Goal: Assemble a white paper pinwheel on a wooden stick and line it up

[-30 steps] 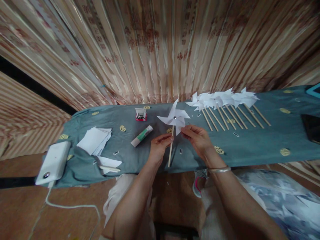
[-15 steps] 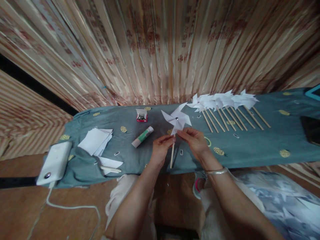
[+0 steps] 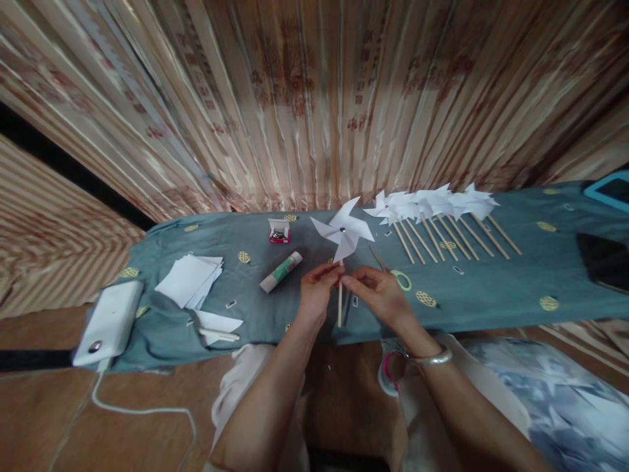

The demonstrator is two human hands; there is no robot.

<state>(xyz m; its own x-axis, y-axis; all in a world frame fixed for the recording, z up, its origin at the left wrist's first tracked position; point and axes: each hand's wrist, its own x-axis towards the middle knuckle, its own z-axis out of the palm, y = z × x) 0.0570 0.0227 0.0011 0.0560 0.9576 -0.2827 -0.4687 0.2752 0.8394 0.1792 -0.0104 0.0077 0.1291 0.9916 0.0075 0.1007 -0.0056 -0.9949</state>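
I hold a white paper pinwheel (image 3: 343, 230) upright on a thin wooden stick (image 3: 339, 308) over the near edge of the teal-covered table (image 3: 491, 295). My left hand (image 3: 314, 292) pinches the stick just under the paper wheel. My right hand (image 3: 376, 292) touches the same stick from the right, fingertips meeting the left hand's. A silver pin shows at the wheel's centre. A silver bangle sits on my right wrist.
Several finished pinwheels (image 3: 432, 203) lie in a row at the back right. A glue stick (image 3: 280, 271), a small red pin box (image 3: 278, 231), a stack of white paper squares (image 3: 189, 280), scissors (image 3: 398, 275), a white power bank (image 3: 108, 321) and a dark tablet (image 3: 604, 259) lie on the cloth.
My right hand has dropped from the wheel's lower blade down to the stick beside my left hand. The pinwheel's blades have turned slightly.
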